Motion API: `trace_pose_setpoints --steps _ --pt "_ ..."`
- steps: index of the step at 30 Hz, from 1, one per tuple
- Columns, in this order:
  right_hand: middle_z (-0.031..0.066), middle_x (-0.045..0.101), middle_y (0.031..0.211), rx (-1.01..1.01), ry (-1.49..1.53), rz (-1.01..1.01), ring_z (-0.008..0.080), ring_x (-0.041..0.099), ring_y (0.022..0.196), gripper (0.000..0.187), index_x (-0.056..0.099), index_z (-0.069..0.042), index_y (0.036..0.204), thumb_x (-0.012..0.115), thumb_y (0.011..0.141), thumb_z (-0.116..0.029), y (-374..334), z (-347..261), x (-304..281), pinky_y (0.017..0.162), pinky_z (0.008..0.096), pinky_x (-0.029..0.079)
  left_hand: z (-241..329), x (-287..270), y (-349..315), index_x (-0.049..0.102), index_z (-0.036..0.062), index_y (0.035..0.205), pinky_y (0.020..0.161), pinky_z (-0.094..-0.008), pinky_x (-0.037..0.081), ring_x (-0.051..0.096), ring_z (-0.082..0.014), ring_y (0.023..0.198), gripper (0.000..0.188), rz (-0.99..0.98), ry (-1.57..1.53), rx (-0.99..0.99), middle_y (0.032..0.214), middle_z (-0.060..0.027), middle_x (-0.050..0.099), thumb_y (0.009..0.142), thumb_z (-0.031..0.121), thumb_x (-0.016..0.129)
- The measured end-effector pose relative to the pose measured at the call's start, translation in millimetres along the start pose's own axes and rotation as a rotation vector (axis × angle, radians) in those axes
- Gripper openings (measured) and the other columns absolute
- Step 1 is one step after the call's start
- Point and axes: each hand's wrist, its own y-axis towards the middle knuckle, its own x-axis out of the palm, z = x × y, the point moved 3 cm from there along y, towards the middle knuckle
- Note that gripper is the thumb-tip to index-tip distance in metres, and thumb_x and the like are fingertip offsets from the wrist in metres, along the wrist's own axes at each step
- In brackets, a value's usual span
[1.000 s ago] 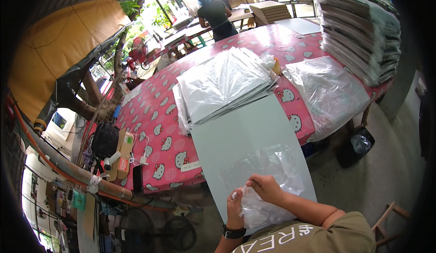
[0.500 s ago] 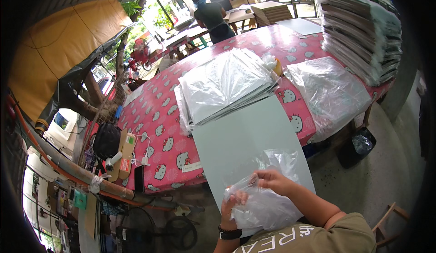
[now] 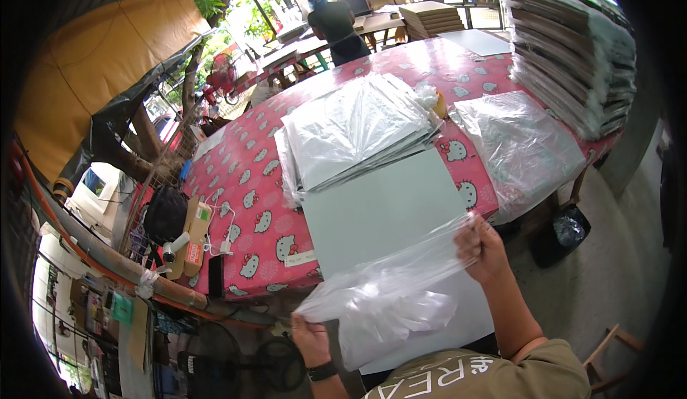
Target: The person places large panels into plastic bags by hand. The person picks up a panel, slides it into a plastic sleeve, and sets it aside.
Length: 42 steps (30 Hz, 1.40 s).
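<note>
A clear plastic bag is stretched wide between my hands. At its left corner, my left hand is closed on the plastic, with a dark band on that wrist. My right hand grips the opposite corner, higher up and to the right. Beneath the bag lies a large pale grey-white board, overhanging the table's near edge toward me. The bag hides part of its lower half. Beyond the board sits a pile of plastic-wrapped sheets.
A pink patterned cloth covers the table. To the right lie more clear bags, with a tall wrapped stack behind. A phone and a cardboard box sit at left. Another person stands at the far end.
My hands have moved apart, the left one left and the right one up and right. The bunched bag is now pulled taut across the board.
</note>
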Motion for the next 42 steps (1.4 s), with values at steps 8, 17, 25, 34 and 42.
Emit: trace_pose_setpoints --steps 8,17,25,34,42 --pt "-0.0044 0.038 0.055 -0.767 -0.377 0.635 0.0043 0.036 0.045 0.020 0.044 -0.012 0.071 0.052 0.085 -0.023 -42.5 -176.0 -117.4 0.040 0.0174 0.032 130.1 -165.2 5.9 0.050 -0.0030 0.099 0.074 -0.0345 0.045 0.053 -0.0243 0.087 0.032 0.751 0.204 0.449 0.097 -0.0136 0.054 0.089 0.025 0.037" --pt "0.0057 0.057 0.082 -0.374 -1.436 0.074 0.0076 0.047 0.058 0.023 0.055 -0.001 0.079 0.041 0.084 -0.019 0.7 -74.4 22.1 0.045 0.0180 0.037 194.6 49.4 -59.9 0.051 0.0015 0.078 0.066 -0.0352 0.043 0.050 -0.0181 0.064 0.023 0.639 2.050 1.705 0.070 -0.0080 0.051 0.083 0.024 0.050" --pt "0.0082 0.059 0.064 0.107 -1.551 -0.601 0.0185 0.057 0.055 0.006 0.058 -0.005 0.077 0.059 0.073 -0.009 4.8 65.8 100.7 0.052 0.0276 0.044 -13.2 108.6 -67.2 0.052 0.0043 0.100 0.066 -0.0311 0.045 0.054 -0.0181 0.075 0.052 -1.107 1.003 -0.042 0.075 -0.0081 0.054 0.061 0.030 0.075" --pt "0.0120 0.063 0.078 0.483 -0.576 -1.050 0.0220 0.060 0.070 0.015 0.062 0.001 0.075 0.067 0.069 -0.012 -28.1 13.6 13.1 0.064 0.0329 0.046 31.3 37.2 -7.4 0.051 0.0066 0.111 0.085 -0.0512 0.039 0.050 -0.0328 0.101 0.054 -0.352 -0.459 -0.326 0.109 -0.0147 0.054 0.084 0.051 0.037" --pt "0.0131 0.061 0.082 0.273 0.022 -0.291 0.0228 0.059 0.076 0.021 0.059 0.002 0.085 0.065 0.070 -0.012 -16.7 -22.4 -23.7 0.067 0.0338 0.048 0.1 -11.1 -11.4 0.053 0.0044 0.093 0.072 -0.0333 0.040 0.051 -0.0196 0.074 0.045 -1.265 -0.171 -0.239 0.084 -0.0060 0.054 0.077 0.046 0.052"
